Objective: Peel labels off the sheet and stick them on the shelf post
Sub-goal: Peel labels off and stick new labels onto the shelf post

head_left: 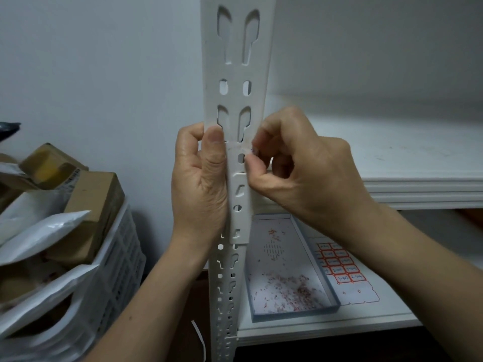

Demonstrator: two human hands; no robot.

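Left hand (201, 178): wrapped round the left edge of the shelf post (236, 74), thumb pressed on its front face.
Right hand (300, 168): thumb and forefinger pinching a small label (253, 151) at the post's right edge.
Label sheet (342, 267): flat on the lower shelf (326, 327), just beside the tray (264, 231), along its right wall.

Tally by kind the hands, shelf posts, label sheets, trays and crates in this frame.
Bare hands: 2, left hand, right hand
White perforated metal shelf post: 1
White label sheet with red-outlined labels: 1
Shallow blue-rimmed rectangular tray: 1
White slotted plastic crate: 1
Total: 6
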